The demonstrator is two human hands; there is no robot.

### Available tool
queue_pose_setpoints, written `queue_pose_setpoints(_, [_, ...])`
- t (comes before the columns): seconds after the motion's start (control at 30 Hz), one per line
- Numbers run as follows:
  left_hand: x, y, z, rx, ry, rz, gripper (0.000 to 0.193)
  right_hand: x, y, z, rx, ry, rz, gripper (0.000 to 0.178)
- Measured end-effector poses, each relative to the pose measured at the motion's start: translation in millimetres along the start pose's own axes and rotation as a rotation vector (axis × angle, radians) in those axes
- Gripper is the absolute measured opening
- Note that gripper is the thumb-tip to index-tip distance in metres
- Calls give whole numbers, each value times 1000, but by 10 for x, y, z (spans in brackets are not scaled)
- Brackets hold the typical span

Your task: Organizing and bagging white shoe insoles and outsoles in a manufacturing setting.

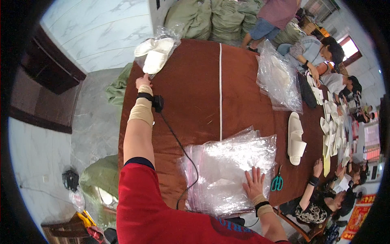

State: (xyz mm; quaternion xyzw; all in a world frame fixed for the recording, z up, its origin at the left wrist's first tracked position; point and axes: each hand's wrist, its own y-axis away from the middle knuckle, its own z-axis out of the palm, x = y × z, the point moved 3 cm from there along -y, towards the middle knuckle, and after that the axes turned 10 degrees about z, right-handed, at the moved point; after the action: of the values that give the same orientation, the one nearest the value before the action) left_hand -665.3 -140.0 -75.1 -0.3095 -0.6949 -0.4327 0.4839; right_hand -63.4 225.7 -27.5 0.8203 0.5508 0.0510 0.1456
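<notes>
At the far left corner of the brown-covered table, a pair of white slippers [156, 57] lies in a clear plastic bag [172, 34]. My left arm is stretched out to it. My left hand [144, 81] is at the bag's near edge with a finger extended, and nothing shows in its grasp. On a stack of clear plastic bags [221, 173] near me, my right hand [254, 183] rests flat with its fingers spread. Teal-handled scissors [277, 183] lie just right of that hand. Farther right are loose white slippers [295, 140], side by side.
Another clear bag [280, 77] lies at the table's far right. Rows of white slippers [331, 126] stretch beyond, with co-workers [315, 203] beside them. A black cable [178, 142] runs from my left wrist across the table. Green sacks [189, 20] stand behind it.
</notes>
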Motion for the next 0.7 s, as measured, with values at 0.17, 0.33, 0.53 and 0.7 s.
queue_pose_setpoints(0.17, [147,-259,201,169,-333,89,47,39,-54,92,-38,0,-5,63])
queue_pose_setpoints(0.33, [346,42,340,213,-751,104,41,46,-17,124,-29,28,-23,62])
queue_pose_setpoints(0.53, [-57,382,87,162,-109,558,8,23,42,133,-33,-44,-38,59])
queue_pose_setpoints(0.7, [-3,1619,-127,-234,609,303,17,103,31,110,40,-13,-36,57])
